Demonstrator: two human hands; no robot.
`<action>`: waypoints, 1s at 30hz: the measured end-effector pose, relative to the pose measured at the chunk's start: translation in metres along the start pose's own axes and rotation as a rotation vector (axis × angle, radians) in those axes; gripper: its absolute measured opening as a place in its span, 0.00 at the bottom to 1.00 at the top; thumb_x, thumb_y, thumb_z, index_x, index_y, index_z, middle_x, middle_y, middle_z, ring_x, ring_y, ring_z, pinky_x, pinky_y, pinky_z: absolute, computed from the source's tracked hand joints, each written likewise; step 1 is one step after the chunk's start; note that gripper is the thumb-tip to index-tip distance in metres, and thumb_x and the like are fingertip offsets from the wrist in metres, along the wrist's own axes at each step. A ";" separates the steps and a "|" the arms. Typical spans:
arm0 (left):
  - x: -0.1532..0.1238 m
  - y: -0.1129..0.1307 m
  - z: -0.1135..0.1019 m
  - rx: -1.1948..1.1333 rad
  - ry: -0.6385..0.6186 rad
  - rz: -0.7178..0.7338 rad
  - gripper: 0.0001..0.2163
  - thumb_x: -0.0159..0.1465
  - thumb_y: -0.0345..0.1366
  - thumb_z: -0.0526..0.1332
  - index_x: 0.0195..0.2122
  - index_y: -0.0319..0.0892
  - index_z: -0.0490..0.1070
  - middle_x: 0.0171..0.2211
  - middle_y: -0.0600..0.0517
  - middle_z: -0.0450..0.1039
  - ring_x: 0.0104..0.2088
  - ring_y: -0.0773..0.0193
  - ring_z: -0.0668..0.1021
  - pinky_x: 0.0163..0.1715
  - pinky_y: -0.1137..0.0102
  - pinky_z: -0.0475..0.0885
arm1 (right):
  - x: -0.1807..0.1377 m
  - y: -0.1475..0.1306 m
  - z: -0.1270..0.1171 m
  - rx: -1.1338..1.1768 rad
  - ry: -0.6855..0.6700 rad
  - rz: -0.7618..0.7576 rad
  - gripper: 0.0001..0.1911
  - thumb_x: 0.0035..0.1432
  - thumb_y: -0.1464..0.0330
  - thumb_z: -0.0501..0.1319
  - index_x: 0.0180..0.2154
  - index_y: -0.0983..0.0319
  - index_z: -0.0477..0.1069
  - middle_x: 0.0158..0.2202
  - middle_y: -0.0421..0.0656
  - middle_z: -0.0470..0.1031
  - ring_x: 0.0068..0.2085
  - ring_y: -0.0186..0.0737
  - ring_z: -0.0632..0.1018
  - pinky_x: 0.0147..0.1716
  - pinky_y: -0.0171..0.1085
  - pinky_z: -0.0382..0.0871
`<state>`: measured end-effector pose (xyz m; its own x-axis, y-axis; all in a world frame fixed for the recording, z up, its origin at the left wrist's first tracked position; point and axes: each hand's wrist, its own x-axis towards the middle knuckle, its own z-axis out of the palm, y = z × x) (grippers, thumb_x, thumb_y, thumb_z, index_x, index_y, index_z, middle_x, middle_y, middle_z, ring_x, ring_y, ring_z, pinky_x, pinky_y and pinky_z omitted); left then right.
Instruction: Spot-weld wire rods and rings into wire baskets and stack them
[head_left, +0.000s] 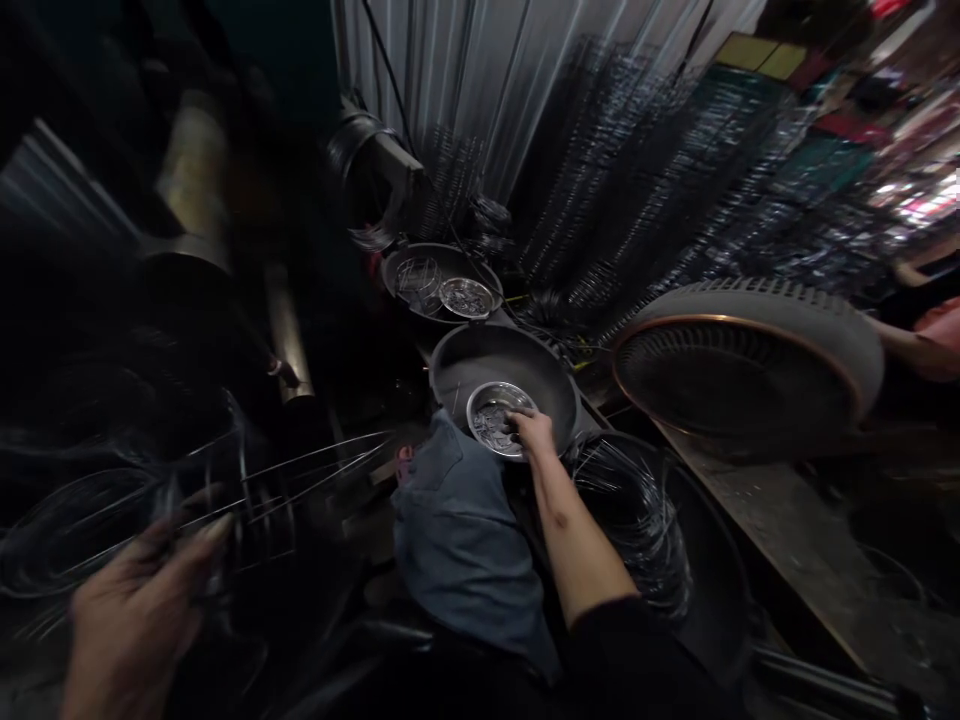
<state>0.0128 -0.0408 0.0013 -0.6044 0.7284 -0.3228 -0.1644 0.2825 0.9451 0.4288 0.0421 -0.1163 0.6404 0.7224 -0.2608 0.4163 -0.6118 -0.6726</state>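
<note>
My left hand, low at the left, is closed on a wire frame of thin metal rods, blurred and dark. Long rods stick out to the right past the fingers. Farther right, my right hand reaches into a shiny metal bowl; its bent fingertips are among small metal pieces, and what they pinch, if anything, is hidden. The bowl sits inside a wide dark pan. A blue-grey cloth covers my leg just in front of it.
Behind, another pan holds a second bowl and wire pieces. A coil of wire lies in a basin near my right forearm. A large round fan stands at right, before stacked wire goods. Machine parts rise at left.
</note>
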 end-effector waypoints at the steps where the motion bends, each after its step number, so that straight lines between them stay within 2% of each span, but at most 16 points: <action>1: 0.000 -0.001 0.002 -0.029 -0.019 -0.029 0.26 0.27 0.33 0.76 0.32 0.42 0.78 0.23 0.54 0.74 0.20 0.66 0.72 0.13 0.77 0.65 | -0.015 -0.001 -0.003 0.072 0.000 -0.018 0.18 0.55 0.65 0.59 0.43 0.72 0.73 0.25 0.48 0.77 0.23 0.36 0.75 0.21 0.32 0.67; 3: -0.002 -0.005 0.003 -0.095 -0.063 -0.082 0.23 0.30 0.34 0.75 0.31 0.40 0.77 0.20 0.55 0.71 0.18 0.72 0.69 0.13 0.80 0.63 | -0.049 0.001 -0.007 0.224 -0.036 -0.051 0.20 0.52 0.64 0.60 0.44 0.71 0.73 0.23 0.45 0.76 0.21 0.36 0.74 0.19 0.32 0.66; 5: -0.004 -0.012 0.001 -0.159 -0.097 -0.110 0.21 0.35 0.35 0.75 0.33 0.38 0.77 0.20 0.56 0.70 0.19 0.74 0.68 0.17 0.82 0.65 | -0.080 0.004 -0.013 0.393 -0.114 -0.053 0.18 0.44 0.64 0.64 0.36 0.69 0.76 0.20 0.43 0.74 0.19 0.35 0.72 0.17 0.32 0.63; 7: -0.006 -0.018 -0.002 -0.200 -0.127 -0.108 0.23 0.38 0.37 0.75 0.37 0.39 0.78 0.24 0.55 0.72 0.21 0.75 0.70 0.20 0.83 0.67 | -0.102 0.004 -0.020 0.445 -0.139 -0.032 0.14 0.37 0.65 0.66 0.29 0.67 0.76 0.16 0.40 0.72 0.17 0.33 0.69 0.16 0.31 0.60; 9: -0.007 -0.024 -0.006 -0.226 -0.147 -0.081 0.24 0.40 0.38 0.75 0.40 0.40 0.77 0.26 0.54 0.73 0.22 0.76 0.71 0.23 0.83 0.68 | -0.117 -0.004 -0.024 0.449 -0.133 0.009 0.11 0.36 0.66 0.67 0.25 0.66 0.75 0.15 0.39 0.70 0.15 0.31 0.67 0.14 0.31 0.57; 11: -0.006 -0.029 -0.010 -0.252 -0.156 -0.051 0.22 0.42 0.38 0.75 0.40 0.41 0.78 0.25 0.55 0.72 0.22 0.76 0.70 0.25 0.83 0.69 | -0.130 -0.025 -0.020 0.496 -0.181 0.041 0.10 0.38 0.65 0.66 0.24 0.66 0.74 0.14 0.39 0.70 0.14 0.30 0.65 0.13 0.30 0.53; 13: -0.004 -0.032 -0.014 -0.278 -0.159 -0.041 0.22 0.43 0.38 0.75 0.40 0.41 0.77 0.25 0.55 0.72 0.23 0.76 0.71 0.27 0.82 0.71 | -0.145 -0.056 -0.007 0.576 -0.310 0.036 0.10 0.39 0.65 0.65 0.25 0.66 0.74 0.16 0.39 0.70 0.14 0.29 0.64 0.12 0.29 0.51; 17: -0.003 -0.035 -0.018 -0.328 -0.138 -0.037 0.22 0.43 0.38 0.75 0.40 0.42 0.77 0.31 0.54 0.74 0.26 0.75 0.73 0.28 0.82 0.71 | -0.185 -0.119 0.039 0.819 -0.719 0.072 0.10 0.39 0.67 0.66 0.26 0.66 0.72 0.21 0.41 0.73 0.16 0.29 0.67 0.12 0.29 0.54; 20: -0.005 -0.033 -0.022 -0.354 -0.136 -0.038 0.22 0.45 0.37 0.74 0.42 0.41 0.77 0.29 0.54 0.73 0.25 0.75 0.73 0.27 0.83 0.70 | -0.210 -0.148 0.066 1.014 -0.888 0.122 0.10 0.39 0.68 0.67 0.26 0.66 0.71 0.21 0.39 0.73 0.17 0.27 0.67 0.13 0.28 0.55; 22: -0.005 -0.032 -0.025 -0.380 -0.125 -0.040 0.21 0.45 0.37 0.74 0.42 0.41 0.76 0.29 0.54 0.74 0.26 0.74 0.74 0.29 0.81 0.71 | -0.220 -0.156 0.074 1.090 -0.933 0.134 0.11 0.38 0.68 0.68 0.27 0.66 0.71 0.21 0.40 0.73 0.17 0.27 0.66 0.14 0.28 0.54; 25: -0.004 -0.031 -0.027 -0.399 -0.111 -0.025 0.21 0.45 0.36 0.73 0.41 0.40 0.77 0.28 0.53 0.74 0.25 0.73 0.74 0.29 0.80 0.71 | -0.227 -0.160 0.078 1.127 -0.929 0.130 0.13 0.37 0.69 0.70 0.27 0.66 0.72 0.20 0.40 0.74 0.16 0.27 0.65 0.14 0.28 0.53; 28: 0.000 -0.034 -0.026 -0.377 -0.139 -0.005 0.20 0.46 0.36 0.73 0.41 0.39 0.77 0.19 0.58 0.66 0.18 0.76 0.66 0.21 0.81 0.66 | -0.228 -0.162 0.083 1.124 -0.904 0.127 0.13 0.35 0.69 0.70 0.26 0.66 0.71 0.19 0.41 0.74 0.16 0.27 0.66 0.14 0.28 0.53; 30: 0.003 -0.036 -0.027 -0.339 -0.166 -0.013 0.21 0.46 0.38 0.73 0.42 0.39 0.76 0.17 0.59 0.62 0.17 0.77 0.62 0.18 0.82 0.62 | -0.229 -0.165 0.086 1.114 -0.879 0.122 0.12 0.35 0.69 0.69 0.25 0.65 0.71 0.19 0.40 0.74 0.15 0.27 0.66 0.13 0.28 0.53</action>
<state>-0.0040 -0.0654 -0.0327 -0.4704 0.8252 -0.3128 -0.4369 0.0902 0.8950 0.1583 0.0050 -0.0053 -0.1395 0.8983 -0.4165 -0.5927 -0.4128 -0.6916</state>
